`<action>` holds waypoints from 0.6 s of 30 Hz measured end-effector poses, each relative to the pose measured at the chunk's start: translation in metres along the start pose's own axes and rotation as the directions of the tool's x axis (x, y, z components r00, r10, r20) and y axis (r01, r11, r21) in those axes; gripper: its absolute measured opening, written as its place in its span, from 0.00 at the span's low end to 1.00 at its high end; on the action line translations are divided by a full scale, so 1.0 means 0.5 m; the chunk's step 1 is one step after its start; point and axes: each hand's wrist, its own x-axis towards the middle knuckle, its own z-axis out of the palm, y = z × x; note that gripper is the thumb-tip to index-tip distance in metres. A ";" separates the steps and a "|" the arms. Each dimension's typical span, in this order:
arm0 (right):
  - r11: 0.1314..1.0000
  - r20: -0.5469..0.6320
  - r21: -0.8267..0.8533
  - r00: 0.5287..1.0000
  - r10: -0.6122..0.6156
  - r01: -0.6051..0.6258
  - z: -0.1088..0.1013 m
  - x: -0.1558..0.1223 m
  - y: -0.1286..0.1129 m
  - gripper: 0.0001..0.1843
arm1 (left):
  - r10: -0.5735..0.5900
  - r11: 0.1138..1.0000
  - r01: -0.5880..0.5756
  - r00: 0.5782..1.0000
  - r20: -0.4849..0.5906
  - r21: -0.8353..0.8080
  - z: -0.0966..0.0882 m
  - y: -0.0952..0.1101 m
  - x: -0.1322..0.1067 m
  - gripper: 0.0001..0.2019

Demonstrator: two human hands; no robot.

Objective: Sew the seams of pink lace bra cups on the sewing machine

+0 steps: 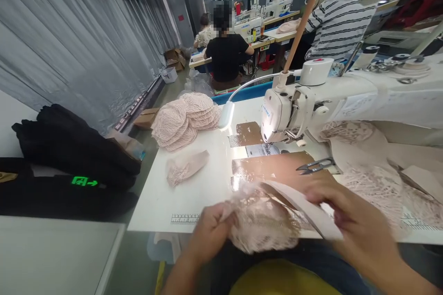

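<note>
Over the table's front edge I hold a beige lace bra cup (265,228) up between both hands. My left hand (212,230) is closed in a pinch on its left side. My right hand (349,221), somewhat blurred, is closed on a smooth beige fabric strip (297,203) that runs to the top of the lace; whether the two are joined I cannot tell. Just beyond is a white sewing machine (287,110), its needle area lit by a lamp (226,115). Black thread snips (315,166) lie on the brown-covered machine bed (273,166), near my right hand.
Stacked lace cups (187,120) sit at the table's back left, with a loose beige piece (187,168) before them. More lace fabric (374,184) is heaped at right, under the machine arm. A ruler scale (185,219) marks the front edge. Several people work at machines beyond.
</note>
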 end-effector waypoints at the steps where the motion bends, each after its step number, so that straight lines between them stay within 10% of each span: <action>1: 0.999 0.071 0.053 0.997 -0.006 0.002 0.007 0.006 -0.002 0.12 | 0.000 0.989 0.028 0.983 0.185 -0.146 0.006 0.005 -0.005 0.20; 4: 0.915 0.515 0.346 0.857 -0.002 -0.206 0.048 0.015 -0.005 0.14 | 0.161 0.903 0.074 0.854 0.495 -0.423 0.030 0.024 -0.013 0.34; 8: 0.628 0.772 0.531 0.631 -0.081 -0.569 0.095 0.008 -0.008 0.20 | 0.241 0.966 -0.220 0.956 0.166 -0.133 0.044 0.047 0.010 0.38; 13: 0.582 0.652 0.615 0.759 0.004 -0.531 0.094 0.010 -0.004 0.20 | 0.181 0.974 -0.201 0.967 0.178 0.103 0.046 0.043 0.049 0.17; 18: 0.688 0.474 0.618 0.879 0.059 -0.379 0.091 0.012 0.032 0.25 | 0.125 0.982 -0.118 0.992 -0.035 0.145 0.049 0.028 0.058 0.21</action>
